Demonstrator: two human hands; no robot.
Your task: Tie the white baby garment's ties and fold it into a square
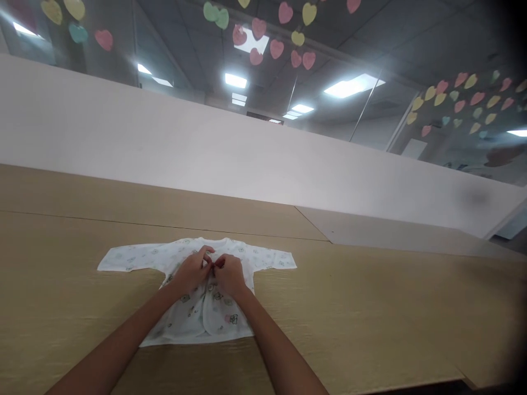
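A small white baby shirt with a faint printed pattern lies flat on the wooden table, its sleeves spread to both sides and its neckline away from me. My left hand pinches the shirt's front edge at the upper chest, thumb and fingertips together. Right beside it, my right hand is closed with its fingertips on the same front opening. The fingertips of both hands nearly meet; any fastener between them is too small to make out. Below the hands, the front edges lie together and part in a curve near the hem.
The wide wooden table stretches to both sides, with seams towards the back. Behind it runs a low white wall, topped by glass panels carrying several paper hearts. The table's front edge shows at the lower right.
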